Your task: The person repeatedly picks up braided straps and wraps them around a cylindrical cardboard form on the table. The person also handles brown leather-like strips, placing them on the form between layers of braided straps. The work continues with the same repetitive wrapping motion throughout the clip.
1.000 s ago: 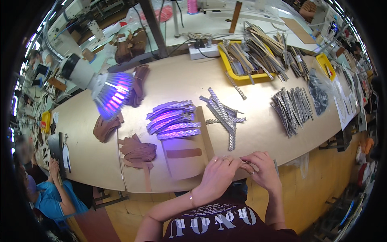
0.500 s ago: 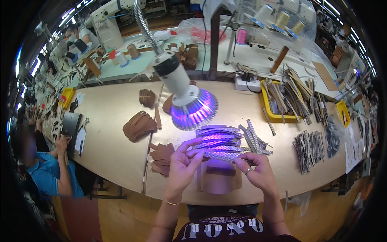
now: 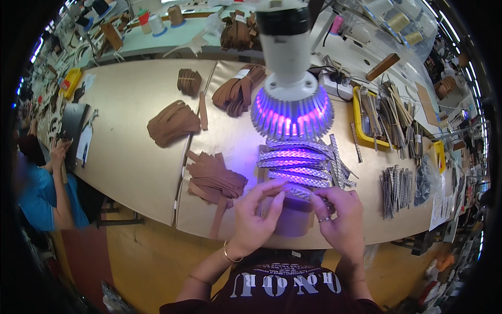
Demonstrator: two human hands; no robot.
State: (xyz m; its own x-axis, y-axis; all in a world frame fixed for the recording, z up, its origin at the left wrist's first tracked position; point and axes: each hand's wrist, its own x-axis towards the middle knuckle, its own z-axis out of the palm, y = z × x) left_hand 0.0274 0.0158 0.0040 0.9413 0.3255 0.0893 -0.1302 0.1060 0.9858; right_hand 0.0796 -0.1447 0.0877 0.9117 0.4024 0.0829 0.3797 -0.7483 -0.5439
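A short grey braided strip [image 3: 299, 193] is held level in front of me, under the purple light of the lamp. The thumb and fingers of my right hand [image 3: 341, 215] pinch one end of it. My left hand [image 3: 257, 213] closes on the other end, its thumb and index finger at the strip's tip. Just beyond my fingers, several more grey braided strips [image 3: 295, 163] lie side by side in a row. Below the held strip is a brown block-like stand [image 3: 293, 222], partly hidden by my hands.
A lamp [image 3: 293, 112] with a finned head hangs low over the strips. Brown strap bundles [image 3: 217, 178] lie on the left. To the right are a yellow tray [image 3: 366, 123] of strips and a grey strip bundle [image 3: 396, 191]. Another person [image 3: 44, 188] sits at far left.
My view has shifted closer and down, so the lamp appears larger. The held strip now sits nearer the brown stand, and my hands are turned more inward around it.
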